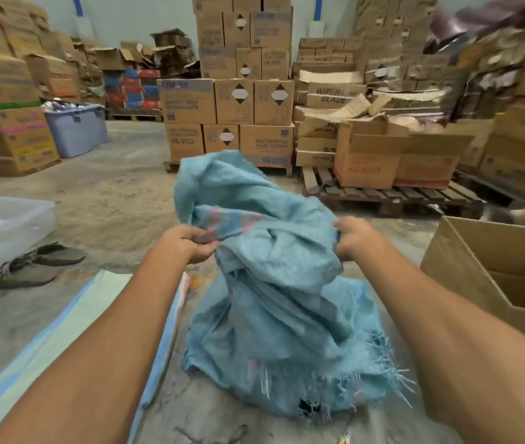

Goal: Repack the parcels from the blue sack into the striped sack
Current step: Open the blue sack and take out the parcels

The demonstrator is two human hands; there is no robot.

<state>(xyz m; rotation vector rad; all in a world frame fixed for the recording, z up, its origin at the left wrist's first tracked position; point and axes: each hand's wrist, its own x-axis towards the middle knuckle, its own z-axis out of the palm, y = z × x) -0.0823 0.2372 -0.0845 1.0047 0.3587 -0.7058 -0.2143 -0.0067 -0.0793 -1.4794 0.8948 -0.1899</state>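
The crumpled blue woven plastic sack [274, 283] hangs between the two grips, with its frayed lower edge sagging onto the concrete floor [120, 174] below and nearer the person. The left grip [187, 243] has its fingers curled tight round a bunched fold that shows faded pink and blue bands. The right grip [355, 237] clenches another gather of the cloth at about the same height, so both are fully closed on the sack.

The cloth looks limp and slack. No parcel shows anywhere, and I cannot tell whether any remain inside. There is a dark tear near the bottom edge.

Below and outside the left grip, partly under that forearm, the pale woven sack striped in green, blue and white [72, 322] lies flat on the floor. It seems to hold nothing, so I judge the repacking not yet visibly begun: every parcel is still to go across, if the blue sack holds any.

Beyond the right grip stands an open brown cardboard box [479, 251]. Out past the left grip lie a pair of grey sandals [40, 264] and a clear plastic tub [11, 219]. Far ahead of both grips, stacked brown cartons [245, 100] sit on wooden pallets [399, 193].
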